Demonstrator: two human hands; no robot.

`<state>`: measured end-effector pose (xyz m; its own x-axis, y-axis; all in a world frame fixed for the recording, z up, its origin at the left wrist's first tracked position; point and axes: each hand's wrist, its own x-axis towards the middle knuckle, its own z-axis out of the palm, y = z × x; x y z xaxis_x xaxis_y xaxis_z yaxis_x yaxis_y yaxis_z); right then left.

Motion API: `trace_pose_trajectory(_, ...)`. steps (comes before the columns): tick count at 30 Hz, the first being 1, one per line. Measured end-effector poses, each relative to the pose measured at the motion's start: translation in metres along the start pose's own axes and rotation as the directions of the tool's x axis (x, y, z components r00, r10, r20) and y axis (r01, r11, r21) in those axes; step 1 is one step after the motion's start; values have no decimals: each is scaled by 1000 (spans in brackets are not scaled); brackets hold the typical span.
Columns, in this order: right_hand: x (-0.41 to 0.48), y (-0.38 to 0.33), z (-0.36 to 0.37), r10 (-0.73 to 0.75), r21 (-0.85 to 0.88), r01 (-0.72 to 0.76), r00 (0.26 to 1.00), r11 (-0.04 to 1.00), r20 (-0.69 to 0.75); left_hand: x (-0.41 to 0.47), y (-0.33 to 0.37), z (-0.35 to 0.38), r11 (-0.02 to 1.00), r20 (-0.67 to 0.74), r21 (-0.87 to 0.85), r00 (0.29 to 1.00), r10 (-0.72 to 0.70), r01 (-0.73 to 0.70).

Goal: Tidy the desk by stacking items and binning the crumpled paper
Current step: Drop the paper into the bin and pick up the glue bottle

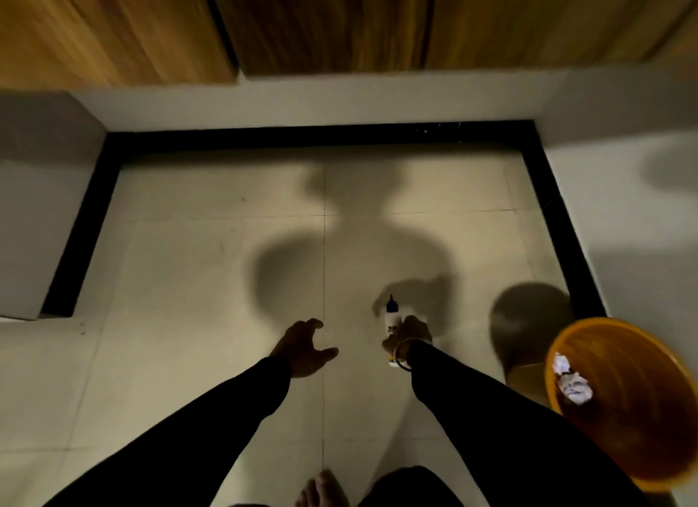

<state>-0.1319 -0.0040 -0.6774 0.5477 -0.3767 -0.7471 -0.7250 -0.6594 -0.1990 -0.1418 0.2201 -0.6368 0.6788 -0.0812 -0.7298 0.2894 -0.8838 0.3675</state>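
I look down at a tiled floor. My right hand (411,334) grips a small white glue bottle (391,317) with a dark blue nozzle, held upright above the tiles. Out to its left, my left hand (304,346) holds nothing, its fingers loosely curled and spread. An orange bin (642,442) stands at the right edge, below and right of my right arm. Inside it lies crumpled white paper (572,382). The desk is not in view.
A black skirting strip (302,136) borders the tiled floor (189,317) on three sides under grey walls. Wooden panels (340,23) run along the top. A grey block (41,204) juts in at the left. My bare foot (321,487) shows at the bottom.
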Motion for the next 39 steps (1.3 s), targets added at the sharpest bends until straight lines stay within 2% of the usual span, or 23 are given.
trace_pose_trajectory(6,-113,-28,-109,-43,24,44,999,999,-29,-99,83,-65,996,-31,-74,998,55,-57)
trace_pose_trajectory(13,-248,-48,-215,-57,80,63,996,995,-73,-220,167,-157,957,-84,-259,990,111,-130)
trace_pose_trajectory(18,-340,-64,-279,-54,120,66,994,991,-100,-294,211,-211,912,-128,-395,990,65,-111)
trace_pose_trajectory(22,-402,-72,-325,-83,159,106,985,981,-148,-344,242,-240,808,-138,-588,989,-55,-37)
trace_pose_trajectory(24,-426,-75,-344,-121,160,151,975,975,-187,-357,253,-247,714,-148,-700,976,-160,10)
trace_pose_trajectory(26,-444,-78,-362,-181,145,216,957,966,-225,-373,270,-254,535,-84,-843,969,-233,55)
trace_pose_trajectory(29,-460,-82,-389,-288,135,331,920,934,-265,-384,293,-260,132,51,-988,974,-220,82)
trace_pose_trajectory(31,-462,-86,-407,-344,132,390,898,911,-274,-376,302,-261,-155,123,-984,970,-211,91)
trace_pose_trajectory(33,-461,-89,-421,-389,114,430,881,895,-271,-361,312,-262,-364,175,-927,965,-198,93)
trace_pose_trajectory(35,-458,-92,-431,-416,111,456,870,883,-264,-347,326,-266,-479,158,-876,970,-185,52)
trace_pose_trajectory(39,-451,-92,-440,-440,98,478,857,873,-268,-332,349,-275,-565,143,-825,965,-218,-5)
